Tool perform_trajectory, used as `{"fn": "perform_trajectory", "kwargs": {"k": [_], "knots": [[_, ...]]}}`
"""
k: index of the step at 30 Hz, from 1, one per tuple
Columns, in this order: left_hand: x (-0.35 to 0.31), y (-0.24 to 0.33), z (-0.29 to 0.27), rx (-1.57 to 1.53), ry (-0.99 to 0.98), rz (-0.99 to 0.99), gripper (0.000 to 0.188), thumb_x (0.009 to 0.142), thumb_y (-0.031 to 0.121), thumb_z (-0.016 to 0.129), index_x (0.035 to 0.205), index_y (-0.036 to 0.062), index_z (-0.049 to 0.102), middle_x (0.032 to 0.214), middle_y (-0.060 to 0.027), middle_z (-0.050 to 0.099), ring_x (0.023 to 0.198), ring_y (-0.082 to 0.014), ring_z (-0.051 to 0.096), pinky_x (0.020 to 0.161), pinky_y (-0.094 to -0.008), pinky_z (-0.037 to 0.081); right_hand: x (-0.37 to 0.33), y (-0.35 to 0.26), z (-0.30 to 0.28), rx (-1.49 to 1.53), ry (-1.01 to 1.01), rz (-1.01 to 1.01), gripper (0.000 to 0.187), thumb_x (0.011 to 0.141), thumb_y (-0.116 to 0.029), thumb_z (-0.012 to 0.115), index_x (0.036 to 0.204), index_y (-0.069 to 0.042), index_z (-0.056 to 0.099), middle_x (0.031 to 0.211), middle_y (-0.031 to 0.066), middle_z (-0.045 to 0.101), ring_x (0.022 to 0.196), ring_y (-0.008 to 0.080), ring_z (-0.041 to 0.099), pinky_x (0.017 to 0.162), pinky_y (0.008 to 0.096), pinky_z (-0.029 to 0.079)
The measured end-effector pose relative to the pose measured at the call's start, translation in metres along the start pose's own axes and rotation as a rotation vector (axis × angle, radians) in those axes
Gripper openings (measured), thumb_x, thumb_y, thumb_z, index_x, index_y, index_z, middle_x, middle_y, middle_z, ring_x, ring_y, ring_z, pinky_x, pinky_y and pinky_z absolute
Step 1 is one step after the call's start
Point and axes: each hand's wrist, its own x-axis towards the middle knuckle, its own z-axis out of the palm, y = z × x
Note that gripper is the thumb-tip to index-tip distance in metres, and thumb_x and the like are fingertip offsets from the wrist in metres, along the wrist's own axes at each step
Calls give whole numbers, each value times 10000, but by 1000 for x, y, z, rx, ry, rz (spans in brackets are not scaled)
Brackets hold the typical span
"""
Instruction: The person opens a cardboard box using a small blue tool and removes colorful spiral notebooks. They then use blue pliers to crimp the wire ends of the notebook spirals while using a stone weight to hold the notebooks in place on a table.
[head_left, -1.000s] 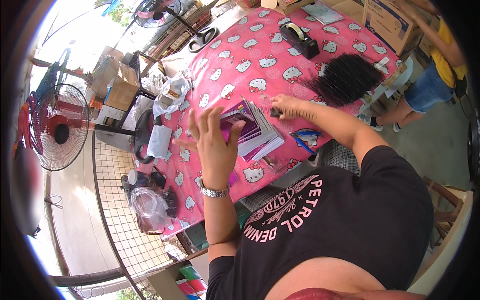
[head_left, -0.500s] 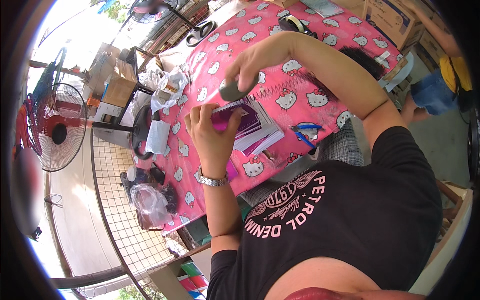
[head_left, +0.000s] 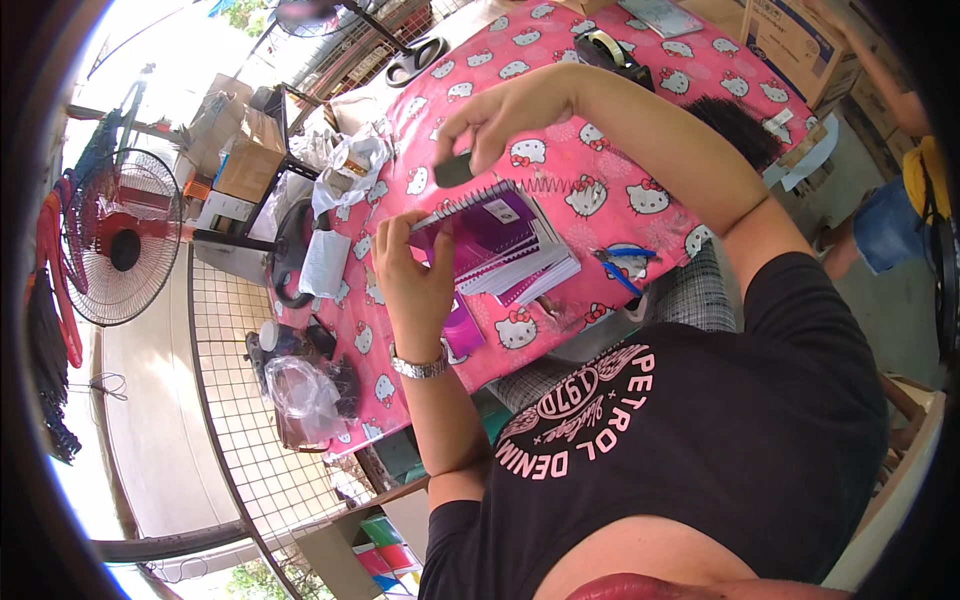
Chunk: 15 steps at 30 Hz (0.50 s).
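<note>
My left hand (head_left: 412, 268) grips the left end of a purple-covered notebook (head_left: 480, 238), thumb on the cover and fingers behind its punched edge. A dark spiral binding coil (head_left: 550, 185) runs along that edge, and its loose end sticks out to the right over the table. Just above the coil, my right hand (head_left: 505, 120) holds a dark, rounded block (head_left: 454, 171) between thumb and fingers; its exact kind is unclear. More purple notebooks (head_left: 535, 277) with white pages lie under the held one, and another purple cover (head_left: 462, 328) is by my left wrist.
Blue-handled pliers (head_left: 625, 265) lie right of the notebooks on the pink patterned tablecloth (head_left: 520, 330). Black coils (head_left: 735, 128) are heaped beyond my right forearm, near a tape dispenser (head_left: 612, 52). Plastic bags (head_left: 305, 395) and a fan (head_left: 120, 245) stand left. Another person (head_left: 885, 225) is at far right.
The loose coil end right of the notebook is much shorter, with more coil along the punched edge. My right hand and the block have shifted slightly up, away from the coil.
</note>
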Motion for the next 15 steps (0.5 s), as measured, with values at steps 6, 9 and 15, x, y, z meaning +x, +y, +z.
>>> {"fn": "perform_trajectory", "kwargs": {"k": [6,9,15], "knots": [[1,-8,-3,-103,-29,-51,243,805,81,703,1018,14,607,908,-89,619,799,-213,581,717,-340,457,12,-7,5,9,55,29,510,864,-345,620,1284,-65,546,1076,18,619,971,108,564,804,321,488],[-1,-2,-7,-168,-90,-209,250,836,87,697,1058,17,606,944,-67,647,716,-114,560,631,-259,450,13,-6,9,454,-11,-93,508,862,-346,625,1280,-68,556,1077,17,629,959,112,572,828,313,476],[0,-5,-5,-256,-75,-202,252,844,64,695,1070,14,594,904,-50,651,657,-76,540,587,-232,443,18,-16,15,580,-38,-91,476,815,-235,637,1227,-8,563,1072,36,597,938,116,554,843,288,431]]}}
